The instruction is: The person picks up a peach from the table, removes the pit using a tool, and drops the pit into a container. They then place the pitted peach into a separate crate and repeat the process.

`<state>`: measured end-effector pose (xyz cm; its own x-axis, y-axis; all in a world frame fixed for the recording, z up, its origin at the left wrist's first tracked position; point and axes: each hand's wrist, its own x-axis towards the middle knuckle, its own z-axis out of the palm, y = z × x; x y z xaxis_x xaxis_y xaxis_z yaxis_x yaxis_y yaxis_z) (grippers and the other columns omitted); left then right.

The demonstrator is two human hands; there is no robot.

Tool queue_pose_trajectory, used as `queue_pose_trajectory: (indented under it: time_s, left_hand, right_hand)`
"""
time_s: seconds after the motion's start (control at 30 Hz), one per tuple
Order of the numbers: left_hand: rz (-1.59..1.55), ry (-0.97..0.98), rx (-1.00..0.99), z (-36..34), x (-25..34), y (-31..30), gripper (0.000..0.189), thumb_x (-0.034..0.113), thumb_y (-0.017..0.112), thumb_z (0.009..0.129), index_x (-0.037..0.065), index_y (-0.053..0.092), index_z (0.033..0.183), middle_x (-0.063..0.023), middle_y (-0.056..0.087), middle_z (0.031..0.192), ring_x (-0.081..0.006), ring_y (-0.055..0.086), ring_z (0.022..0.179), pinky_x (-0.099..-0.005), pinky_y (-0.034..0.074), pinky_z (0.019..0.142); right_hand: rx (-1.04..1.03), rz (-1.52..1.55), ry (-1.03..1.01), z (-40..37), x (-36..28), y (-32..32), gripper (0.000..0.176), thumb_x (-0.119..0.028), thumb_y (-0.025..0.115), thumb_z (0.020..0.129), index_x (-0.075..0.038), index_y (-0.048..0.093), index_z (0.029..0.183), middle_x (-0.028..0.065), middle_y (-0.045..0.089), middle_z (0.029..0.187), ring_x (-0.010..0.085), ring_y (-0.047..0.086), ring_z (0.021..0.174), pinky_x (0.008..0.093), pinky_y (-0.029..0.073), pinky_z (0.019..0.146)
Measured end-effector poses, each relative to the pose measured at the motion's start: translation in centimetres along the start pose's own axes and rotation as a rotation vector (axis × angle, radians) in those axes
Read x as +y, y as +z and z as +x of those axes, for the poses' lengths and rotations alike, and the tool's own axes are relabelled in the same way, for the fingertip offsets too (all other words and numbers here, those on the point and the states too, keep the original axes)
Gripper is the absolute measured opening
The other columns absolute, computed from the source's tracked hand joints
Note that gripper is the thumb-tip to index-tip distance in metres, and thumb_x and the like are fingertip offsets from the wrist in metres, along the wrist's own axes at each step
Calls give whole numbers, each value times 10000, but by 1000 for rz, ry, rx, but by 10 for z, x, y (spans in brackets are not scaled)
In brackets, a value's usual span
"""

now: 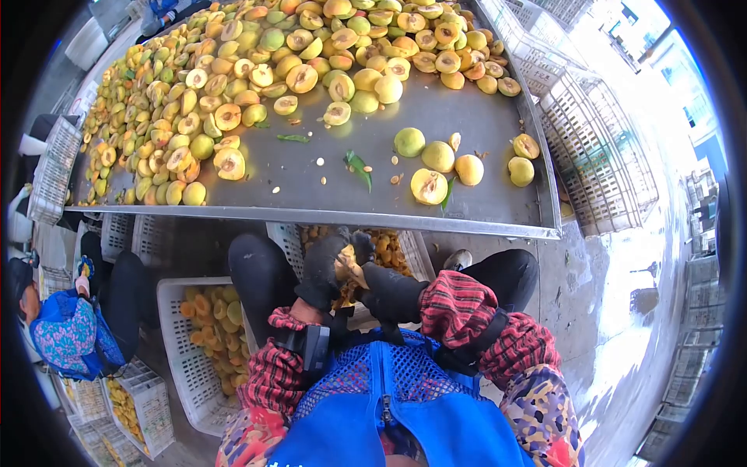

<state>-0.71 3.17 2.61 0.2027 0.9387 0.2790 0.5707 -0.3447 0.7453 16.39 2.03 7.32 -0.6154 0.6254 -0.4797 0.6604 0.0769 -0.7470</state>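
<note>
My left hand (pixel 321 268), in a dark glove, is closed in front of my lap, between my knees. My right hand (pixel 381 286), also dark-gloved, meets it there with its fingers bent inward. Between the two hands shows a yellow-orange piece of peach (pixel 343 263), mostly covered by the fingers. Whatever else the right fingers hold is hidden. Directly below the hands stands a white crate (pixel 420 253) with cut orange fruit pieces (pixel 391 253) in it.
A metal table (pixel 311 175) ahead bears a heap of peaches (pixel 226 117), many halved, plus loose pits and leaves. A white crate (pixel 175 342) of peach halves stands by my left knee. Crates (pixel 595 148) are stacked at right. A co-worker (pixel 74 327) sits at left.
</note>
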Motion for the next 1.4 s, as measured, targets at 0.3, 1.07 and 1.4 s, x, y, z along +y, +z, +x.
queue_pose_trajectory:
  time_s: [0.3, 1.07, 1.4]
  left_hand:
    - [-160, -21, 185, -17, -42, 26, 242, 184, 554, 812, 9, 612, 968, -135, 646, 876, -277, 636, 792, -345, 500, 701]
    - [-468, -139, -247, -4, 10, -5, 229, 138, 644, 732, 27, 651, 931, -101, 669, 853, -189, 647, 772, -314, 498, 693]
    - [-508, -135, -86, -11, -26, 21, 283, 241, 576, 808, 5, 623, 957, -131, 649, 866, -254, 634, 787, -341, 499, 707]
  right_hand:
    - [-157, 540, 217, 3, -11, 5, 248, -175, 533, 847, -25, 431, 1015, 106, 554, 707, 218, 591, 549, 327, 445, 445]
    - [-59, -280, 8, 6, 19, 19, 290, -248, 531, 880, -5, 465, 1022, 87, 587, 765, 197, 601, 666, 368, 465, 554]
    - [-288, 738, 286, 2, -4, -1, 181, -177, 516, 860, -5, 510, 915, 75, 543, 672, 169, 549, 487, 288, 437, 383]
